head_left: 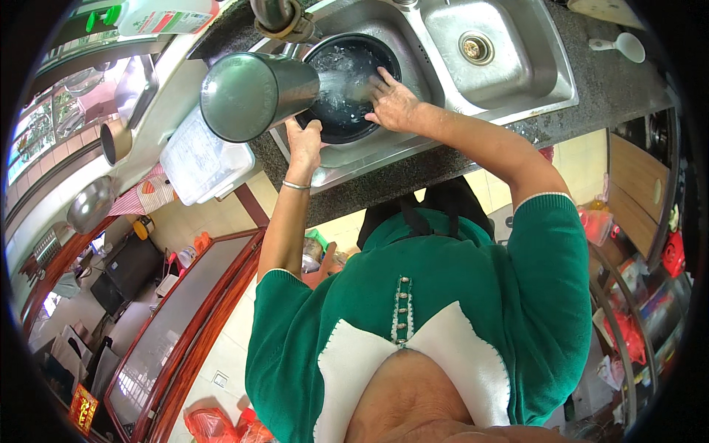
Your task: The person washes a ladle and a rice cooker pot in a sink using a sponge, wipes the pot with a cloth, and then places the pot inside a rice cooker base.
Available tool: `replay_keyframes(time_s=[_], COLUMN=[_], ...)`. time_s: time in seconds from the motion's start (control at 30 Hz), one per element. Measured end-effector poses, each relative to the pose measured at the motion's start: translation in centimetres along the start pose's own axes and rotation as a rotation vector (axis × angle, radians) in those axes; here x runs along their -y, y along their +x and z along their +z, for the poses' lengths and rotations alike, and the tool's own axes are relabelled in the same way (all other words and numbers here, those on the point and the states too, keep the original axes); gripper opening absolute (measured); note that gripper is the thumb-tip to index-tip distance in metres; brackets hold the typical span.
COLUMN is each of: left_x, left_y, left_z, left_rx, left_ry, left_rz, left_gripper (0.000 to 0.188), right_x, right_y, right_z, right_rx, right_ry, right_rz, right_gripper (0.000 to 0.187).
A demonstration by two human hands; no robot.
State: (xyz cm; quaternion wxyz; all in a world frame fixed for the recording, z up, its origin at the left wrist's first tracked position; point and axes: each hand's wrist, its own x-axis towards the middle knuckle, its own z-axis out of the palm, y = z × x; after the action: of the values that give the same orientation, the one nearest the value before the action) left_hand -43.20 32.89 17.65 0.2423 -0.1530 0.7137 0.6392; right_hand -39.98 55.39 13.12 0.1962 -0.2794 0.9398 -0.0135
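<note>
A round black pot sits in the left basin of a steel double sink, with water splashing inside it. My left hand grips the pot's near-left rim, thumb and fingers closed on it. My right hand reaches over the pot's right side, fingers spread, some of them blurred by motion over the wet inside. Nothing shows in its grasp. A wide grey-green cylinder juts in above the pot and hides part of its left side.
The right basin has a round drain. A white ladle-like spoon lies on the dark counter to the right. Left of the sink are a pale plastic container and a bottle with a green cap. A pipe fitting stands behind.
</note>
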Motion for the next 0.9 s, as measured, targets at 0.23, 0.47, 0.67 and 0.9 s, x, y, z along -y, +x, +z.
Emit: replay_keyframes(time_s=[0.23,0.47,0.67,0.9], left_x=[2.6,1.5,0.7,1.4], left_y=[0.7,-0.6,-0.8,-0.8], left_z=[0.5,2.2,1.5,0.1], left_rx=[-0.032,-0.038,-0.052,-0.002], left_ry=[0.006,-0.228,-0.198,0.116], left_rz=[0.176,-0.069,-0.066,0.179], left_gripper=[0.077,0.048,0.053,0.081], right_x=[2.9,6.6,5.1,0.8], right_y=[0.5,4.2,1.5,1.0], right_z=[-0.4,-0.7,-0.9,0.1], right_rx=[0.149,-0.134,-0.066,0.218], right_ry=[0.677,1.603,0.984,0.175], right_rz=[0.037,0.091,0.072,0.055], right_gripper=[0.069,0.069,0.066,0.057])
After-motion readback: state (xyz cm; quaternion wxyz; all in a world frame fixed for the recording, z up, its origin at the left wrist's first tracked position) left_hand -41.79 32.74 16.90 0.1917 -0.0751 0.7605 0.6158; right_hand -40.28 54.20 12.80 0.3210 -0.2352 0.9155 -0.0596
